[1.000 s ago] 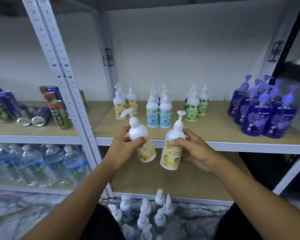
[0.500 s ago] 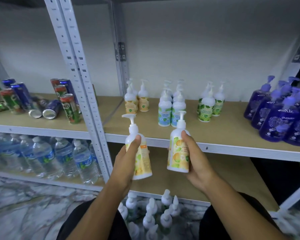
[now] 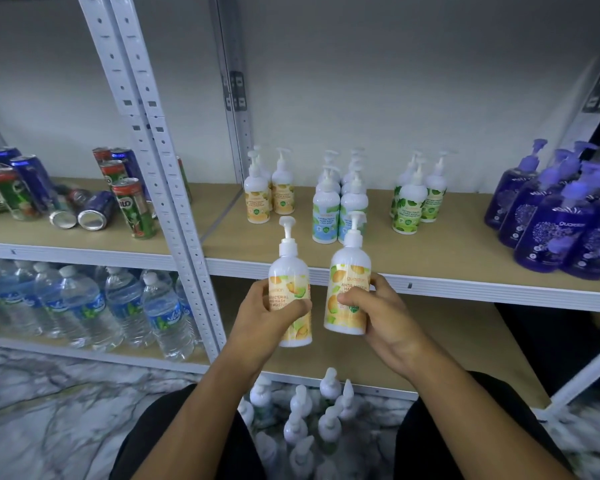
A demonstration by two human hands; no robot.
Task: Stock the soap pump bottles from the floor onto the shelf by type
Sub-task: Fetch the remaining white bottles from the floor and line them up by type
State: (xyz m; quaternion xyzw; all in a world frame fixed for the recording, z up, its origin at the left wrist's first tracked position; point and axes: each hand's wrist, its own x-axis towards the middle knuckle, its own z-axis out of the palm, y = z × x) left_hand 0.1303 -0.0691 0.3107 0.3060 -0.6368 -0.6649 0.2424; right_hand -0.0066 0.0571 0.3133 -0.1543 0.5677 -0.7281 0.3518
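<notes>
My left hand (image 3: 260, 315) grips a white pump bottle with an orange label (image 3: 289, 282), upright, just below the shelf's front edge. My right hand (image 3: 378, 315) grips a second orange-label bottle (image 3: 349, 271) beside it. On the wooden shelf (image 3: 447, 247) stand grouped bottles: orange-label ones (image 3: 257, 195) at the left, blue-label ones (image 3: 326, 209) in the middle, green-label ones (image 3: 409, 202) further right, purple ones (image 3: 548, 216) at the far right. Several white pump bottles (image 3: 302, 410) stand on the floor between my knees.
A white perforated upright post (image 3: 160, 161) separates this bay from the left one, which holds drink cans (image 3: 129, 209) above and water bottles (image 3: 94, 306) below. A lower wooden shelf (image 3: 465, 341) lies behind my hands. The floor is marbled.
Both hands have turned the bottles upright and drawn them closer together, labels facing me. The view has shifted slightly right and nearer the shelf.
</notes>
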